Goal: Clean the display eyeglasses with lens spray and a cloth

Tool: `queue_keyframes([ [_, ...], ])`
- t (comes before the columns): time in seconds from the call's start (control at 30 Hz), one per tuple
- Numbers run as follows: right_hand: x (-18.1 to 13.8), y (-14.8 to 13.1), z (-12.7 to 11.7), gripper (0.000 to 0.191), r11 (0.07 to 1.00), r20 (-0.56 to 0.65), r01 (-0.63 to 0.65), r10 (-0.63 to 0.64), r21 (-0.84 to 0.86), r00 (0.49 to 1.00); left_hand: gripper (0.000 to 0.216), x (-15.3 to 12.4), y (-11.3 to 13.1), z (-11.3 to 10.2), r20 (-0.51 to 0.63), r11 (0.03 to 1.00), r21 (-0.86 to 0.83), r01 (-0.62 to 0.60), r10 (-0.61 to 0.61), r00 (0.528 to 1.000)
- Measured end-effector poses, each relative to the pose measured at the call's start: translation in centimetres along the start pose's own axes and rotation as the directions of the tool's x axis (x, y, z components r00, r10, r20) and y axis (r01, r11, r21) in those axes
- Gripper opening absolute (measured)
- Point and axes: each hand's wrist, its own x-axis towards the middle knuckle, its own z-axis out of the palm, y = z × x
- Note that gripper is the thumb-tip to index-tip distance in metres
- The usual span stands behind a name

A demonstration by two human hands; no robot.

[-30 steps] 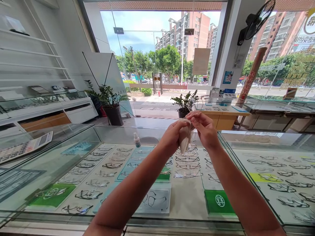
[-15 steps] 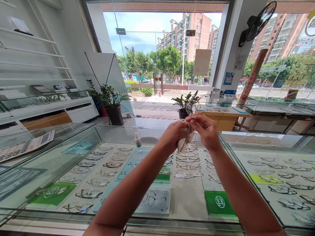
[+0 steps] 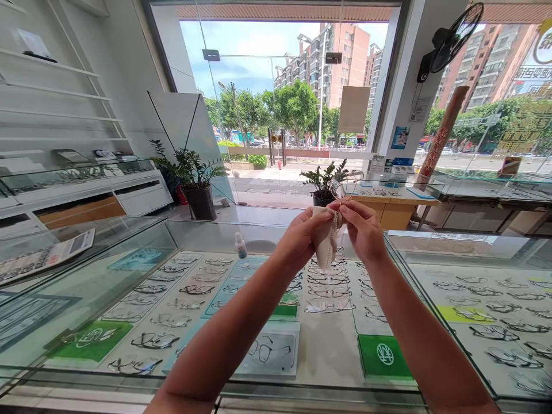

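Note:
Above the glass counter, my left hand point(image 3: 304, 230) pinches a beige cleaning cloth point(image 3: 324, 238) with a zigzag edge, which hangs down between my hands. My right hand point(image 3: 361, 227) is closed at the fingertips on a pair of thin-framed eyeglasses point(image 3: 350, 190). The frame sticks up beyond my fingers, and its lower part is hidden by fingers and cloth. Both hands almost touch at the cloth's top.
The glass display counter point(image 3: 328, 359) holds rows of eyeglasses and a green box point(image 3: 385, 355). A small spray bottle point(image 3: 240, 245) stands on its top, left of my hands. A white calculator-like device point(image 3: 64, 253) lies at far left. Potted plants point(image 3: 199, 184) stand beyond.
The eyeglasses have tipped lower and turned behind my fingers. The cloth now hangs wider and flatter between my hands, which stay in nearly the same place.

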Motion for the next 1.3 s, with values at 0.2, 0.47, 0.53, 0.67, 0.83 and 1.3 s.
queue_keyframes([
  [0.2, -0.1, -0.2, -0.2, 0.020, 0.993, 0.061, 0.027, -0.019, -0.118, 0.998, 0.051, 0.2, -0.1, -0.5, -0.009, 0.999, 0.019, -0.026, 0.026, 1.000],
  [0.47, -0.2, 0.0, 0.5, 0.017, 0.994, 0.038, 0.032, -0.029, -0.100, 0.999, 0.060, 0.3, 0.1, -0.7, -0.040, 0.997, 0.067, -0.029, 0.032, 0.999],
  [0.53, -0.2, -0.2, 0.8, 0.015, 0.994, 0.023, 0.050, -0.048, -0.100, 0.999, 0.065, 0.2, 0.1, -0.6, -0.047, 0.997, 0.063, -0.037, 0.040, 0.998],
  [0.67, -0.3, -0.7, 1.0, 0.014, 0.999, -0.048, 0.014, -0.016, -0.038, 0.999, 0.072, -0.2, 0.1, -0.2, -0.032, 0.991, 0.109, -0.080, 0.084, 0.996],
  [0.83, -0.2, -1.5, 0.4, 0.012, 1.000, -0.154, -0.014, 0.015, 0.005, 0.988, 0.068, -0.2, 0.1, -0.1, 0.008, 0.986, 0.129, -0.105, 0.104, 0.995],
  [1.3, 0.2, -2.5, 0.2, 0.009, 0.981, -0.172, -0.014, 0.049, 0.195, 0.984, 0.043, 0.4, 0.6, -0.7, 0.008, 0.996, -0.013, -0.093, 0.093, 0.996],
])
